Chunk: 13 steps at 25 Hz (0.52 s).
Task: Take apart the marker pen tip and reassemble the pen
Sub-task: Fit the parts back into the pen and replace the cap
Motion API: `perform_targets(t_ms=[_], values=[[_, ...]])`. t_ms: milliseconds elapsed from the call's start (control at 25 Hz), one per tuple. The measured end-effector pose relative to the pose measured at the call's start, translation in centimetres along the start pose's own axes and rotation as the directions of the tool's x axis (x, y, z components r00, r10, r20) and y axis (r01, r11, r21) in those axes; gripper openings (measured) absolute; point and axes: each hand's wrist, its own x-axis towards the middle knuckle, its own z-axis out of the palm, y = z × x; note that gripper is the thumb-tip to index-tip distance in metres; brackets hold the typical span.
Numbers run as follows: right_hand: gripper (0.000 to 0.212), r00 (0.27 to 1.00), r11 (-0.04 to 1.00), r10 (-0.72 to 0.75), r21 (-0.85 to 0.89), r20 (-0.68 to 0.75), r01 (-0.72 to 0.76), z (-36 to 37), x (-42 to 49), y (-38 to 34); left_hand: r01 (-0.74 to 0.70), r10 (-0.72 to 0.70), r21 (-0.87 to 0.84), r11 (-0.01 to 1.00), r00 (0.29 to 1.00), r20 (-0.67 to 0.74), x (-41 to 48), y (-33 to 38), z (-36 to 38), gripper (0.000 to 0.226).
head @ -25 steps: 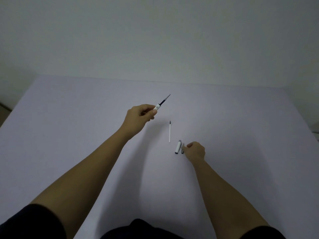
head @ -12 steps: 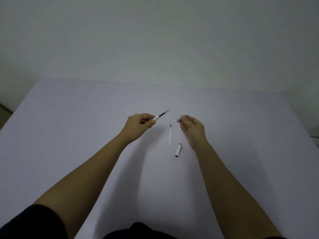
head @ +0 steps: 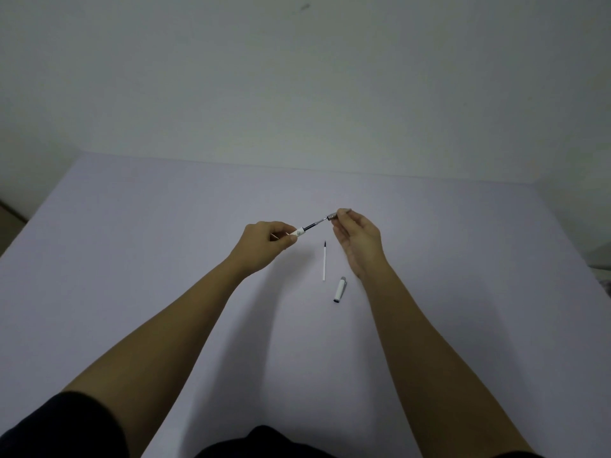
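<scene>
Left hand (head: 264,241) fingers clamp the white pen barrel (head: 300,231), thin dark tip out. Right hand (head: 358,238) fingers pinch a small grey collar (head: 331,217) at that tip. Slim white refill (head: 324,261) and stubby white cap (head: 340,289) lie on the matte table (head: 132,242) between the forearms.

Table (head: 132,259) (pale) bears refill (head: 324,262), cap (head: 339,289).

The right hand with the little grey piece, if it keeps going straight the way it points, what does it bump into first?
Probably the thin dark tip of the pen held in the left hand. The right hand aims its small grey piece straight at it; they look almost touching, though depth is hard to judge.
</scene>
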Motion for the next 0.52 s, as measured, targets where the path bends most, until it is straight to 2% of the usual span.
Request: perform_targets(t_ms=[320,520], values=[[0.012,0.998,0.996,-0.024,-0.09,0.063,0.029,0.34,-0.67,0.01,-0.046,0.045,0.045,0.998,0.999,0.01,0.15,0.65,-0.09,0.02],[0.006,0.995,0.993,-0.026,-0.116,0.094,0.037,0.41,-0.74,0.29,-0.067,0.067,0.013,0.998,0.998,0.017,-0.02,0.44,-0.31,0.019]])
